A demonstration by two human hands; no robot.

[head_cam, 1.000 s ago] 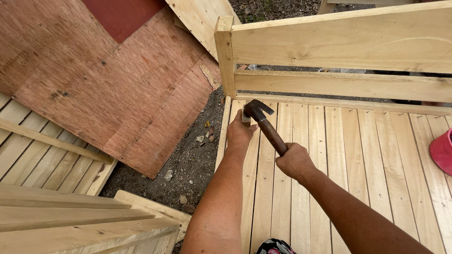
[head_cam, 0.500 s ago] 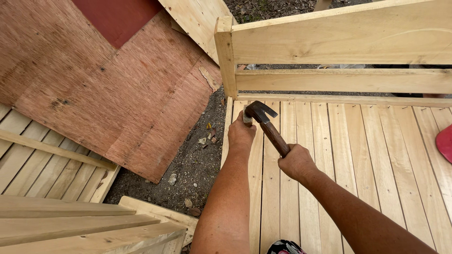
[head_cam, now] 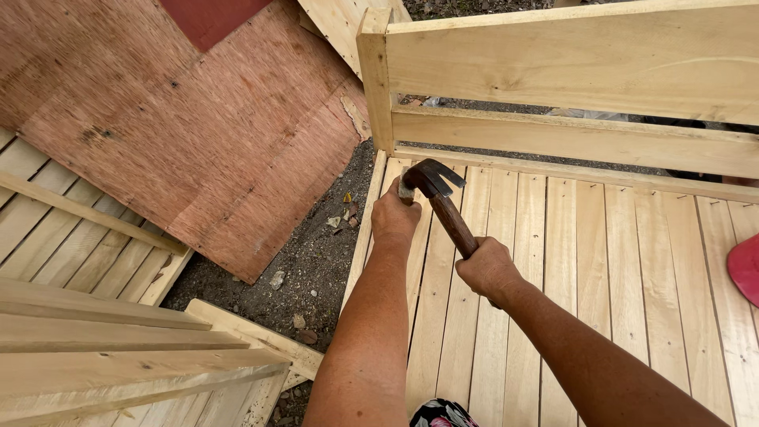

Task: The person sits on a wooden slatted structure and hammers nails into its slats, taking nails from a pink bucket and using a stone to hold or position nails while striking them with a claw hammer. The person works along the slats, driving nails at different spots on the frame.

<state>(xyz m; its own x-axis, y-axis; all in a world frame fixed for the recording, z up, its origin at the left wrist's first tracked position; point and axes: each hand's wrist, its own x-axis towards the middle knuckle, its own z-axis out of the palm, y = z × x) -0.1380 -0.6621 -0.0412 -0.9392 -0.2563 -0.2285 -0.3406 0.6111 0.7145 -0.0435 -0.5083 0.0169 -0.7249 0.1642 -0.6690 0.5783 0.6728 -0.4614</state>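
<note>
— Head view, far left: what's lying there?

— Pale slatted panels (head_cam: 71,245) at the left edge, a big reddish plywood sheet (head_cam: 198,119) over dark gravel ground (head_cam: 316,253).

— And the hands?

— Left hand (head_cam: 394,217) sits at the slatted deck's (head_cam: 601,261) left edge, near its back-left corner, fingers curled together by the hammer head; whether they pinch anything, I cannot tell. Just right, the claw hammer (head_cam: 439,198) slants up, head touching that hand. Right hand (head_cam: 489,269) is wrapped tight on the wooden handle.

— Behind?

— A plank rail (head_cam: 569,63) along the back edge; something red (head_cam: 745,269) at the far right.
</note>
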